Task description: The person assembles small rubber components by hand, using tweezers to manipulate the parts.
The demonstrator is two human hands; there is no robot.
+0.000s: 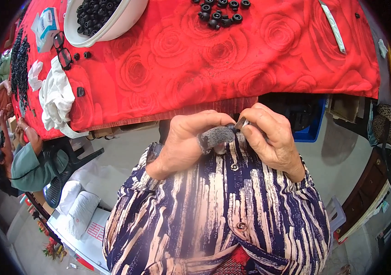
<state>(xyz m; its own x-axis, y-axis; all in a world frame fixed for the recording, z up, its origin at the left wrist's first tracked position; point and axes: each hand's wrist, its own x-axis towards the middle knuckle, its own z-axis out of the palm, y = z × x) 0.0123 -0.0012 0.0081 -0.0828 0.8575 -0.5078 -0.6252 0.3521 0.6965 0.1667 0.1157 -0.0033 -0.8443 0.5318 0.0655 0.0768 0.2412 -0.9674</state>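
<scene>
Both of my hands meet in front of my chest, just off the table's near edge. My left hand is closed, its thumb covered by a grey knitted finger sleeve. Between its thumb and index finger sits a small black part, mostly hidden by the fingers. My right hand pinches a small flat metal blade between thumb and index finger. The blade's end is against or very close to the black part; I cannot tell which.
A white tub of black parts stands on the red tablecloth. Loose black parts, glasses, a white cloth and a long thin white-wrapped tool lie there too. People sit at left beside a dark chair.
</scene>
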